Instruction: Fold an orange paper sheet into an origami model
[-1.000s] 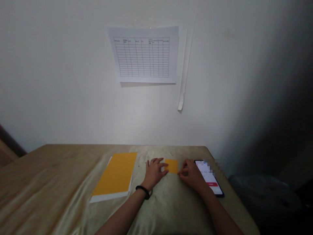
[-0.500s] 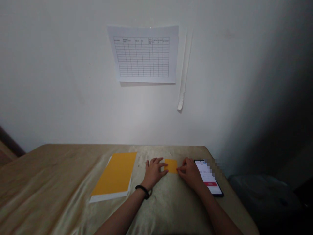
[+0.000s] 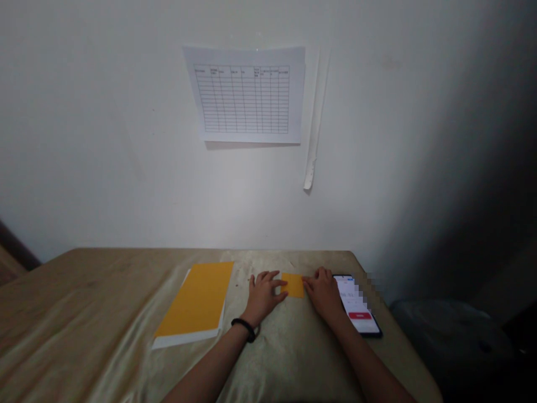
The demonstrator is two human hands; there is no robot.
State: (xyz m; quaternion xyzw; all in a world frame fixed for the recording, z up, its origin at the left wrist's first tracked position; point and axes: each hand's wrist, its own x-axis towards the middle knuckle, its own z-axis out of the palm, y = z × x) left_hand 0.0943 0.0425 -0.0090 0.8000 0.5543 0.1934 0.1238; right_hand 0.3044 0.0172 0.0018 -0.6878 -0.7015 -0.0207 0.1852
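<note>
We see a small square of yellow paper (image 3: 295, 286) at lower centre, on a shiny gold cloth (image 3: 289, 352). The left hand (image 3: 260, 296), fingers spread, rests two fingertips on its left side; the right hand's (image 3: 324, 294) bent fingers meet its upper right edge, though we cannot tell whether they pinch. Between the forearms, we find cloth reaching the frame's bottom.

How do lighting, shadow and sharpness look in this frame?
Head view: dim overall, the wall lighter below the printed sheet, which casts a thin shadow; the far right is dark. Same head view: the sheet's lettering is too soft to read, blocky pixelation covers part of the phone, but the hands and yellow square are discernible.
</note>
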